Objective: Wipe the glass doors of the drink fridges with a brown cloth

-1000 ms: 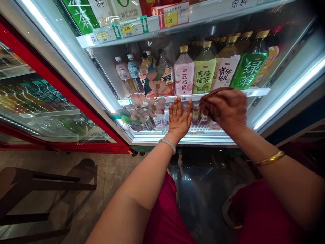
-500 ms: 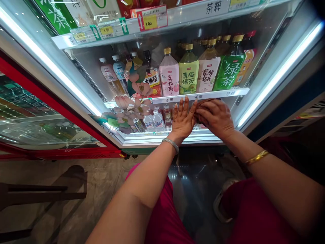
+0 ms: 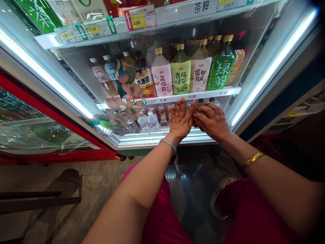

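My left hand point(image 3: 180, 117) lies flat with its fingers apart against the glass door of a lit drinks cooler. A pale bangle circles that wrist. Close beside it, my right hand point(image 3: 212, 121) is bent, its fingers curled over a dark brown, cloth-like thing point(image 3: 198, 122) at the glass. Most of this thing is hidden under the fingers. Behind the glass, above the hands, stand a pink bottle point(image 3: 161, 79), a yellow-green bottle point(image 3: 180, 76), a pale peach bottle point(image 3: 200, 74) and a green-labelled bottle point(image 3: 221, 73).
A flower decal point(image 3: 124, 108) covers part of the glass on the left. Small clear bottles point(image 3: 153, 122) stand on the bottom shelf. A red-framed cooler point(image 3: 83, 156) adjoins at left. A dark piece of furniture point(image 3: 43, 203) stands on the floor point(image 3: 101, 176) at lower left.
The view has shifted, so the cooler and its bottles appear further left. My right hand has moved slightly down against the shelf edge; my left hand stays flat on the glass.
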`<action>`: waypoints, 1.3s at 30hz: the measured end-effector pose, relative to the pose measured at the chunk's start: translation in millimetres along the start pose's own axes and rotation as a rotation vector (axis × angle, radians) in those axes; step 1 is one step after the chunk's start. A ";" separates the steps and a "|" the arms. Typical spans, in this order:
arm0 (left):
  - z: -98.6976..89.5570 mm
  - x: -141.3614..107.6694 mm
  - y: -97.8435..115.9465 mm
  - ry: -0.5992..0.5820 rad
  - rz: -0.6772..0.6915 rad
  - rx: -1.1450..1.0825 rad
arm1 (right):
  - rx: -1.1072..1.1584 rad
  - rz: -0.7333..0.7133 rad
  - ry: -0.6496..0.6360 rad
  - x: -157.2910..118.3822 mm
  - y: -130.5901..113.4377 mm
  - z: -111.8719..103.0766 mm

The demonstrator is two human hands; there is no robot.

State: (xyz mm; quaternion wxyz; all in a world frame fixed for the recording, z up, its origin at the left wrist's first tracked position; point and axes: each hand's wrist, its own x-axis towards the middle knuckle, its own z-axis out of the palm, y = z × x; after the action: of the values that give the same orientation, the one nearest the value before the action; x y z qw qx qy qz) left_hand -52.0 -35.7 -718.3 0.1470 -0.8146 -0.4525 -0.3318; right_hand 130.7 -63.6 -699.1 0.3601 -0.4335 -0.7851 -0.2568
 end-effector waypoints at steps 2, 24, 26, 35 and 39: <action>0.5 1.6 0.8 0.000 0.051 0.008 | 0.006 0.048 0.082 10.6 16.4 -11.7; -15.5 7.8 -6.6 0.052 0.050 0.001 | -0.015 0.445 0.413 5.7 78.3 -50.9; -16.6 6.3 -10.9 0.055 0.043 0.004 | -0.001 0.492 0.432 1.4 72.2 -42.3; -19.6 9.4 -11.6 0.115 -0.007 0.059 | 0.091 0.353 0.312 23.0 -5.5 -5.1; -28.2 11.0 -22.7 0.144 -0.059 0.086 | 0.101 0.041 0.109 20.5 -28.8 6.3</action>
State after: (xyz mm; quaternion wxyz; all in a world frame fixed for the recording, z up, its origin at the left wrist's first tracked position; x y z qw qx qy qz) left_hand -78.3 -31.4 -691.5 0.2041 -0.7680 -0.4782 -0.3739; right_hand 96.1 -63.1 -689.3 0.4286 -0.4161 -0.7674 -0.2328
